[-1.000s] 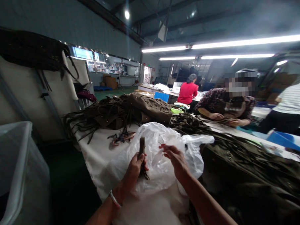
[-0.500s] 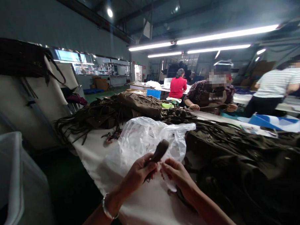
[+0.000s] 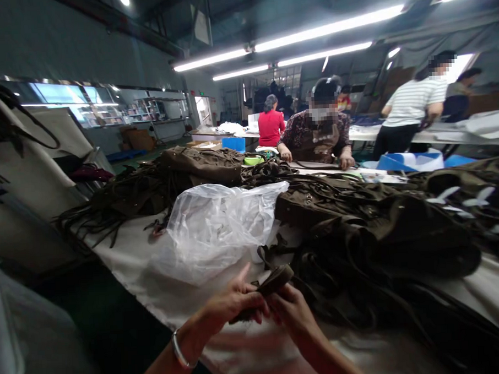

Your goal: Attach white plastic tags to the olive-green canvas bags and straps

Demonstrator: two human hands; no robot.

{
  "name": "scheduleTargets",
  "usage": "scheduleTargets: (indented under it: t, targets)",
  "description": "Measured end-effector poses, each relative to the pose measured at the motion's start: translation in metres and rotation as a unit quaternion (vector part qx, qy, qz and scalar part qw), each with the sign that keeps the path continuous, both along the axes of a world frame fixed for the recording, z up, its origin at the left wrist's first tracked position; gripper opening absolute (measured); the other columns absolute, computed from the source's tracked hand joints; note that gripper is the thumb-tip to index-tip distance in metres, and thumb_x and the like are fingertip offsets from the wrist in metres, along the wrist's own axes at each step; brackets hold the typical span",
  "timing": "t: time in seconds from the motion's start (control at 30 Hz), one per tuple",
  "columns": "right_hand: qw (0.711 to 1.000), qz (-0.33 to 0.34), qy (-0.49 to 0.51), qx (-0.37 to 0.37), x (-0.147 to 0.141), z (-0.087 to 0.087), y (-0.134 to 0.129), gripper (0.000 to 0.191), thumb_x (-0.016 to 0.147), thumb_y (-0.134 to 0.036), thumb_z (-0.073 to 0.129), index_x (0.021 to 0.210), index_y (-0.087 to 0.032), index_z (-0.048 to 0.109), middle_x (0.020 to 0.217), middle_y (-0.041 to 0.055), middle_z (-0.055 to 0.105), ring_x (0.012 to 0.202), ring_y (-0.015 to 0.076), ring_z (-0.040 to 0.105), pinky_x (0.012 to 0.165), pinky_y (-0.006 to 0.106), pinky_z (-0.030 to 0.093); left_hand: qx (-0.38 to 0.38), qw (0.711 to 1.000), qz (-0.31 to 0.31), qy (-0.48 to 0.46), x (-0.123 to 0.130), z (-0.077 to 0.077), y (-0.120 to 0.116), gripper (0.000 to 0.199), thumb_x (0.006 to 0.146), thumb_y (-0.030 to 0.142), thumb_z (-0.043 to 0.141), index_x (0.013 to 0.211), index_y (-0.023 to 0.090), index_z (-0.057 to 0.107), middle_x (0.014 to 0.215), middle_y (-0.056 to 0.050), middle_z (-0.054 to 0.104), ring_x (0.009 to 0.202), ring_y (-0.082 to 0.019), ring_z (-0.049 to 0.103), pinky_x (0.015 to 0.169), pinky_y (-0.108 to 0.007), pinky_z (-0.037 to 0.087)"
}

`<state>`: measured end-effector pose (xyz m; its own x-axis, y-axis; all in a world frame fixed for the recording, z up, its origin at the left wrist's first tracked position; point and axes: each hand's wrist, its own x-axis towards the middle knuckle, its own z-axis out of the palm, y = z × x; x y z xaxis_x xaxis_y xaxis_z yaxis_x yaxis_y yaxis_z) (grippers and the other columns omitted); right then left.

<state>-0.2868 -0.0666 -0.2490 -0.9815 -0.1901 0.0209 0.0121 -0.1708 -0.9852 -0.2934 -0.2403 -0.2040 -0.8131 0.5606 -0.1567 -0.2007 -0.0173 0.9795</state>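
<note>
A folded dark brown fabric strap [image 3: 277,278] lies across both hands above the table. My left hand [image 3: 236,304] is closed round its lower end, with the index finger sticking up. My right hand [image 3: 295,312] pinches the strap from the other side, fingertips close to those of the left. Finer detail at the fingertips is blurred. Just beyond the hands, a crumpled clear plastic bag [image 3: 222,224] rests on the pale table cover [image 3: 154,287]. To the right of it, dark olive-brown bags with straps [image 3: 379,225] lie in a heap.
More brown bags [image 3: 203,166] are piled at the far left of the table. Across it sits a co-worker [image 3: 313,134] with both hands on a strap. Other people stand or sit farther back. A whitish plastic bin [image 3: 36,334] stands at lower left.
My view has swung to the right. The strap has come down to a flatter slant, and my right hand has moved from beside it onto it. The co-worker's hands are lower.
</note>
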Motion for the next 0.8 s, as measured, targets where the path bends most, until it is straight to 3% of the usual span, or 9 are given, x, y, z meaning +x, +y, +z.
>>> scheduleTargets:
  t: [0.07,0.17,0.27,0.47,0.53,0.6,0.7,0.8]
  targets:
    - [1.0,0.009,-0.013,-0.006,0.007,0.0,0.002,0.055,0.067,-0.071,0.07,0.076,-0.018,0.06,0.05,-0.0036,0.051,0.042,0.0081,0.038,0.042,0.021,0.029,0.025,0.999,-0.011,-0.026,0.005,-0.007,0.002,0.093,0.079,0.045,0.079,0.149,0.012,0.028,0.083,-0.01,0.073,0.059,-0.014,0.062,0.057,-0.023,0.045]
    - [0.999,0.02,-0.028,-0.012,0.013,-0.002,0.006,0.053,0.067,-0.069,0.071,0.077,-0.018,0.061,0.05,-0.004,0.05,0.042,0.0081,0.038,0.041,0.021,0.027,0.007,0.999,-0.006,-0.032,0.012,-0.012,0.008,0.059,0.075,0.052,0.08,0.113,0.01,0.061,0.081,-0.01,0.071,0.058,-0.012,0.061,0.056,-0.021,0.044]
    - [0.999,0.021,-0.034,-0.023,0.018,-0.005,0.01,0.048,0.069,-0.064,0.072,0.075,-0.018,0.06,0.054,-0.0033,0.052,0.044,0.0077,0.037,0.042,0.021,0.028,-0.027,0.999,0.022,-0.013,0.015,-0.009,0.016,0.044,0.076,0.051,0.075,0.09,0.01,0.066,0.075,-0.007,0.068,0.055,-0.01,0.058,0.054,-0.02,0.042]
    - [0.997,0.018,-0.048,-0.066,0.036,-0.023,0.012,0.046,0.064,-0.056,0.079,0.08,-0.018,0.06,0.063,-0.0024,0.054,0.052,0.0101,0.043,0.049,0.023,0.035,-0.117,0.991,0.024,0.062,0.022,0.012,0.022,0.017,0.075,0.028,0.071,0.077,0.012,0.07,0.07,-0.002,0.064,0.057,-0.012,0.054,0.053,-0.022,0.041]
    - [0.994,0.005,-0.061,-0.094,0.048,-0.032,0.01,0.048,0.06,-0.054,0.083,0.081,-0.018,0.058,0.064,-0.0034,0.053,0.055,0.0101,0.043,0.051,0.023,0.036,-0.209,0.967,0.025,0.147,0.029,0.017,0.023,0.01,0.081,0.022,0.064,0.082,0.015,0.071,0.075,-0.001,0.066,0.061,-0.013,0.056,0.058,-0.022,0.042]
    - [0.99,-0.011,-0.088,-0.113,0.061,-0.04,0.01,0.048,0.061,-0.053,0.084,0.077,-0.019,0.056,0.061,-0.0045,0.051,0.052,0.0095,0.042,0.05,0.023,0.035,-0.322,0.912,0.022,0.255,0.036,0.015,0.025,0.015,0.088,0.018,0.057,0.086,0.019,0.071,0.08,-0.001,0.068,0.071,-0.015,0.061,0.066,-0.024,0.043]
    - [0.988,-0.038,-0.116,-0.092,0.078,-0.043,0.013,0.046,0.063,-0.053,0.085,0.079,-0.016,0.065,0.068,0.0014,0.063,0.06,0.0137,0.054,0.057,0.025,0.043,-0.425,0.835,0.044,0.348,0.046,0.0,0.03,0.018,0.091,0.015,0.053,0.086,0.02,0.069,0.091,-0.003,0.068,0.088,-0.02,0.064,0.078,-0.028,0.045]
    - [0.988,-0.028,-0.135,-0.067,0.089,-0.038,0.019,0.048,0.064,-0.055,0.084,0.089,-0.015,0.074,0.087,0.0093,0.073,0.082,0.0233,0.066,0.074,0.032,0.051,-0.46,0.801,0.083,0.373,0.056,-0.021,0.037,0.021,0.093,0.013,0.05,0.099,0.02,0.068,0.101,-0.006,0.065,0.092,-0.021,0.064,0.081,-0.03,0.047]
